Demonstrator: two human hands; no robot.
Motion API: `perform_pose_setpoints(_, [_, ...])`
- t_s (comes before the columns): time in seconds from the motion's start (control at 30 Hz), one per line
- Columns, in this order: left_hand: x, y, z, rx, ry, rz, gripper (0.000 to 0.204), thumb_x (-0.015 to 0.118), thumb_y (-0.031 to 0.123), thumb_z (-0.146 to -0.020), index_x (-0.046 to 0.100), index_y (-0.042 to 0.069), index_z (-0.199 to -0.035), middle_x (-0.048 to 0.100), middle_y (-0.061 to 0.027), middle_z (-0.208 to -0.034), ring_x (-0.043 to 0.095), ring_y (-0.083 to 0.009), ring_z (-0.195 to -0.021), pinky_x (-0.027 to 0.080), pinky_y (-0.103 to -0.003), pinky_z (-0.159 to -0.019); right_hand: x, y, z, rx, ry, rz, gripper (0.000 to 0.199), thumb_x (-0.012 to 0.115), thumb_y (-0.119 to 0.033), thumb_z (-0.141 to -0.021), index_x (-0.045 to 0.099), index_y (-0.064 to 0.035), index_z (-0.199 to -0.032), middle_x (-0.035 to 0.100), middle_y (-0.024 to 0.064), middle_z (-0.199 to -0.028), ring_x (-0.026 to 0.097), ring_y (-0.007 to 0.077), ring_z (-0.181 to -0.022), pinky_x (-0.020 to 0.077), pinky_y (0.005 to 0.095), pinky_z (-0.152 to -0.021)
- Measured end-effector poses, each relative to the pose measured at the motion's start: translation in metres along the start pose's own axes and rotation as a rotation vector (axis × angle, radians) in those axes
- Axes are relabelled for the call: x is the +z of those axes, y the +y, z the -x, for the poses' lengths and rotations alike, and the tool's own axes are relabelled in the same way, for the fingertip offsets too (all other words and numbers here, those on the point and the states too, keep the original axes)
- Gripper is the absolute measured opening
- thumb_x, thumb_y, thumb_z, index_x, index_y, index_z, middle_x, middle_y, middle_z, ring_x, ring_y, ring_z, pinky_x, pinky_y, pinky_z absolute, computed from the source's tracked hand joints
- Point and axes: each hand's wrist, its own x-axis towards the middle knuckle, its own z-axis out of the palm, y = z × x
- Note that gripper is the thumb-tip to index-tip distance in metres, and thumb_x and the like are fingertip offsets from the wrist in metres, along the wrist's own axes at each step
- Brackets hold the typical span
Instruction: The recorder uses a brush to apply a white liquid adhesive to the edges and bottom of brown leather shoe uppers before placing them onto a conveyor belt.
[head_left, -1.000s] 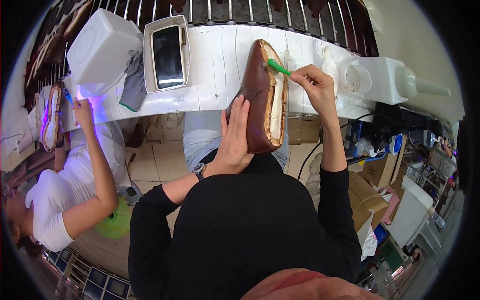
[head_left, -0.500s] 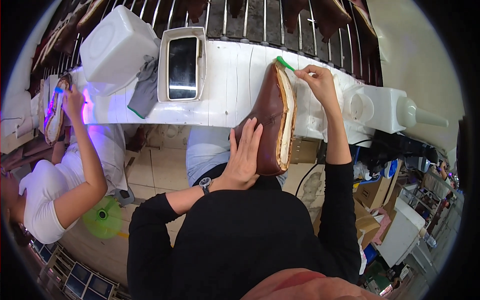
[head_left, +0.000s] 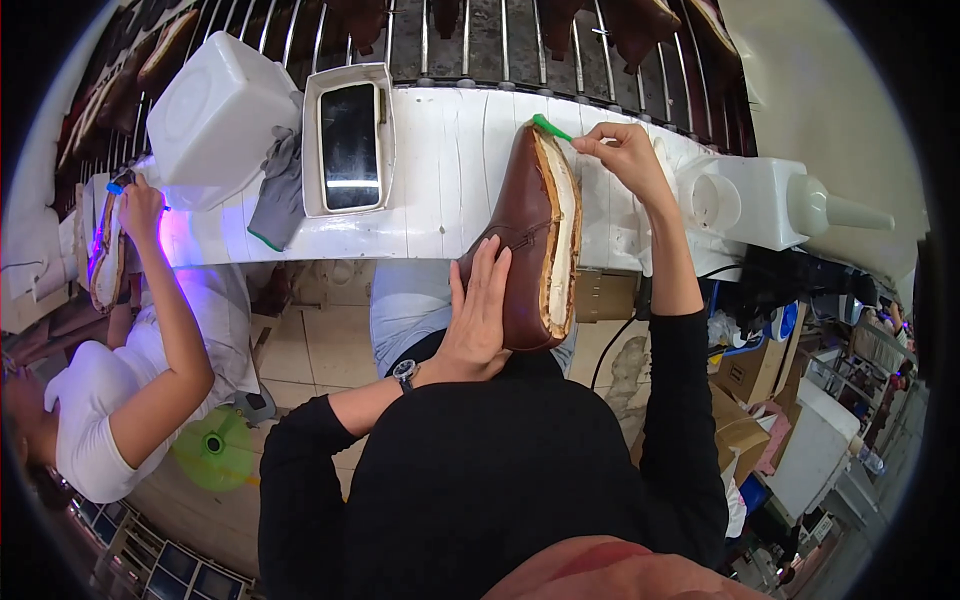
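Observation:
A brown leather shoe upper [head_left: 515, 215] lies on its side, its narrow end on the white bench and its wide end over my lap. Its pale underside [head_left: 563, 235] faces right, bordered by a rough tan leather margin. My left hand [head_left: 478, 315] rests flat against the upper's left side, fingers stretched out. At the far narrow end, my right hand [head_left: 628, 160] pinches a thin green tool [head_left: 553, 128], perhaps a small brush; its working tip meets the shoe's edge and is too small to make out.
On the white bench [head_left: 430, 220] are a white box-like container [head_left: 225, 120], a grey glove [head_left: 277, 205], a tray [head_left: 388, 140] with a dark-screened device, and a white jug [head_left: 770, 200]. Metal bars [head_left: 505, 50] run behind. At left a co-worker's hand [head_left: 140, 205] works on another shoe.
The whole view has shifted slightly, so the bench and shoe appear a little further left. My hands keep nearly the same places on the shoe and green tool. The co-worker's hand has turned a little.

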Motion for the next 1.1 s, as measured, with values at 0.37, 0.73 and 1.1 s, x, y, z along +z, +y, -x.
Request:
perform_pose_setpoints(0.37, [0.003, -0.002, 0.002, -0.022, 0.003, 0.011, 0.104, 0.071, 0.005, -0.075, 0.000, -0.001, -0.152, 0.002, -0.0275, -0.157, 0.003, -0.0419, -0.148, 0.000, -0.063, -0.113, -0.027, -0.019, 0.034, 0.053, -0.361, -0.030, 0.014, 0.076, -0.015, -0.083, 0.070, -0.0025, -0.079, 0.059, -0.0036, -0.072, 0.042, 0.0036, -0.065, 0.0326, 0.0217, -0.057])
perform_pose_setpoints(0.73, [0.006, -0.001, 0.000, -0.022, 0.032, -0.006, 0.105, 0.075, 0.010, -0.076, 0.003, 0.001, -0.152, 0.005, -0.0266, -0.157, 0.006, -0.0410, -0.147, 0.001, -0.065, -0.113, -0.014, -0.047, 0.097, 0.087, -0.339, -0.097, 0.013, 0.076, -0.010, -0.080, 0.071, 0.0015, -0.081, 0.062, 0.0011, -0.074, 0.051, 0.0072, -0.066, 0.0387, 0.0232, -0.059])
perform_pose_setpoints(1.1, [0.007, -0.001, 0.001, -0.017, 0.018, -0.006, 0.103, 0.072, 0.010, -0.077, 0.002, 0.000, -0.152, 0.004, -0.0274, -0.156, 0.005, -0.0414, -0.148, 0.000, -0.064, -0.112, 0.009, -0.042, 0.114, 0.174, 0.009, -0.103, 0.013, 0.075, -0.010, -0.079, 0.070, 0.0012, -0.080, 0.064, 0.0041, -0.076, 0.056, 0.0117, -0.071, 0.0431, 0.0253, -0.066])
